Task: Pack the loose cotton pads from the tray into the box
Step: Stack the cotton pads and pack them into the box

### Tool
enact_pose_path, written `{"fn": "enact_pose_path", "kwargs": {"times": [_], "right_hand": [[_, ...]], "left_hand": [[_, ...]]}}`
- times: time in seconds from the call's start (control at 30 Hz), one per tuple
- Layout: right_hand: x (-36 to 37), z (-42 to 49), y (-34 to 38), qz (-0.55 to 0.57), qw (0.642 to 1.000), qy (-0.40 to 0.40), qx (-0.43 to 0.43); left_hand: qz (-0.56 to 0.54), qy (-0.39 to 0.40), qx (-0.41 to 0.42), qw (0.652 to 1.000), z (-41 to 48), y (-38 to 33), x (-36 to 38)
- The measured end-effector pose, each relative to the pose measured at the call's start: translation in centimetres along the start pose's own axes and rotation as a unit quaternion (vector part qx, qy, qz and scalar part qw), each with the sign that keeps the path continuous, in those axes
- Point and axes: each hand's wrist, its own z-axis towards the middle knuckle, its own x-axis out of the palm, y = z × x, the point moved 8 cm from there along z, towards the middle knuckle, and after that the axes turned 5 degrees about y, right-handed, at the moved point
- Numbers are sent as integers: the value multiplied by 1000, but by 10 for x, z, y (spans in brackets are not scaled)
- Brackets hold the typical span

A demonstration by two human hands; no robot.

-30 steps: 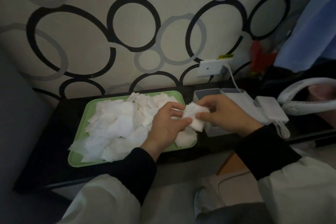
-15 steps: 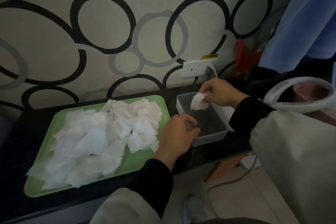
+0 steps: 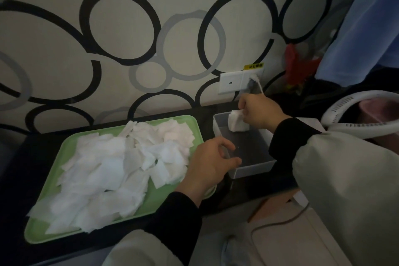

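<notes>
head view: my right hand [image 3: 261,112] pinches a small bunch of cotton pads [image 3: 236,124] between thumb and fingers, low over the far end of the box [image 3: 252,169]. i cannot tell whether the bottom edge of the bunch touches the box floor yet. my left hand [image 3: 207,164] curls over the rim at the near left corner of the box and grips it. the box stands on the dark bench [image 3: 21,157] just right of the green tray [image 3: 34,231], and the tray holds a big loose heap [image 3: 121,164] of pads. i see no other pads in the box, so i judge the packing has barely begun.

to do this step well, i should set the bunch down against the far wall, edges squared, so later bunches can line up beside it. the box looks light, so the left hand should hold that corner firm while the right presses down. the pads are soft and likely to cling to my fingers, so i should let go only once the bunch rests on the floor of the box, spread my fingers gently, and lift straight up. my right sleeve [image 3: 289,136] hangs over the box's right wall, so i should raise that arm clear and not drag it across.
</notes>
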Motion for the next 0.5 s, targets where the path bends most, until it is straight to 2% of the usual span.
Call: {"fn": "enact_pose_path", "kwargs": {"times": [0.17,0.3,0.5], "right_hand": [[-9,-13,-5,44,999,13,-9],[-26,-36,6,88,996,-19,-30],[-40,-93,75,205,973,-55,-89]], "left_hand": [[-39,0,9,999,-4,1,-5],[-14,-33,-5,999,-12,3,-31],[2,-118,-20,993,-41,25,-93]]}}
